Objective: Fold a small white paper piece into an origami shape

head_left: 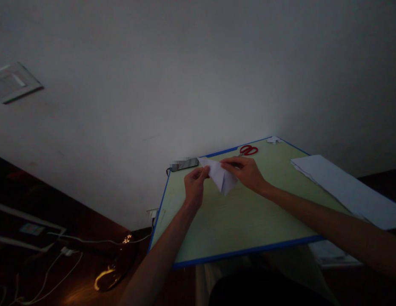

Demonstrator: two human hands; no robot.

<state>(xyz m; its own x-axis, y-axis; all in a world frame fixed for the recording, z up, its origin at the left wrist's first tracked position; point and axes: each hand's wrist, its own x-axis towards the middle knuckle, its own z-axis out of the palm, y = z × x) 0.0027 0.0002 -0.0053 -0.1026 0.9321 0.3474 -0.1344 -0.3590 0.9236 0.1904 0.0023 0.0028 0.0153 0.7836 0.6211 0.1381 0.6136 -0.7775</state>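
Note:
Between my two hands is a folded piece of white paper point(219, 175), with pointed corners and a crease running down its middle. My left hand point(195, 182) pinches its left edge between thumb and fingers. On the upper right side, my right hand point(244, 171) grips the paper with thumb and fingertips. The paper is held up over the pale green tabletop point(245, 216). Red-handled scissors point(249, 150) lie just beyond my right hand, their blades partly hidden by it.
A phone point(186, 164) lies at the table's back left corner. Small paper scraps point(274, 140) rest at the far corner. A stack of white sheets point(347, 187) overhangs the right edge. A wall stands behind; white cables point(98, 242) run across the floor at left.

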